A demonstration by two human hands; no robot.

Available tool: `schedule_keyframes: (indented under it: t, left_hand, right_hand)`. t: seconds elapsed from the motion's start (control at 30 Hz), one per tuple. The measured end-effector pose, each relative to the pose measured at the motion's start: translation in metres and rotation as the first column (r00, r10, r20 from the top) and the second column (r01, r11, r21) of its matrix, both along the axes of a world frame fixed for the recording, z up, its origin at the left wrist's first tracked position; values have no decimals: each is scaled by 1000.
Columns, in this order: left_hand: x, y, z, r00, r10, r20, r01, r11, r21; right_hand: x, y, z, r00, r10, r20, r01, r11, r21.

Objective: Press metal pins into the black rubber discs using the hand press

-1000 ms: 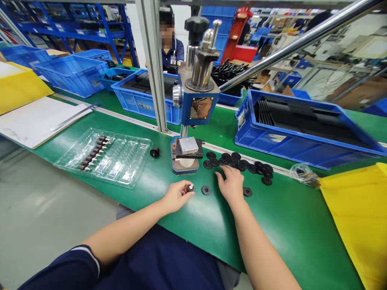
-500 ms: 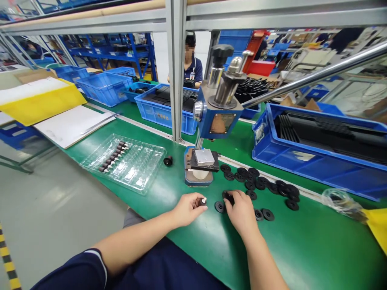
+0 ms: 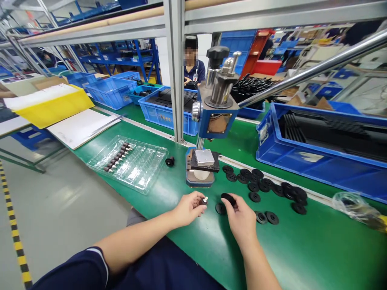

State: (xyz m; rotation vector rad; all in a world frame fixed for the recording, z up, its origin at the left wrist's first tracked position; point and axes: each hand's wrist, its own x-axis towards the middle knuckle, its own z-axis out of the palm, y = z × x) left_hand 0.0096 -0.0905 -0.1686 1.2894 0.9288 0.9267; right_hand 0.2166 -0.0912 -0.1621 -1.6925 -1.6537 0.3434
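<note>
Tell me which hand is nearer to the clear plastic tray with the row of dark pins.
Left. The left hand, pinching a small pin part, sits just right of the clear plastic tray. The right hand, holding a black disc, is farther right, beyond the left hand.

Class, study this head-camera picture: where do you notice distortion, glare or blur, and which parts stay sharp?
Head view: wide-angle distortion bends the steel lever and the frame post; soft overhead light gives glare on the clear plastic tray and only faint shadows on the green bench; the left hand with its small pin, the right hand with a black disc, and the loose discs are sharp; the background shelving is softer.
</note>
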Motion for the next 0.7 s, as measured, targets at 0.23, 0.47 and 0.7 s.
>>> schedule_keyframes:
  t: [0.23,0.47,0.7]
  left_hand:
    - [0,0,4,1000,-18,-21,20,995,100]
    - [-2,1,9,999,-33,-26,35,997,74]
    - [-1,1,17,998,31,61,-28,998,-48]
  right_hand:
    - [-38,-7,0,940,338,-54,-320,923,215]
    - [-32,-11,6,877,481,-15,-465,855,231]
    - [-31,-16,21,838,544,49,-546,833,94]
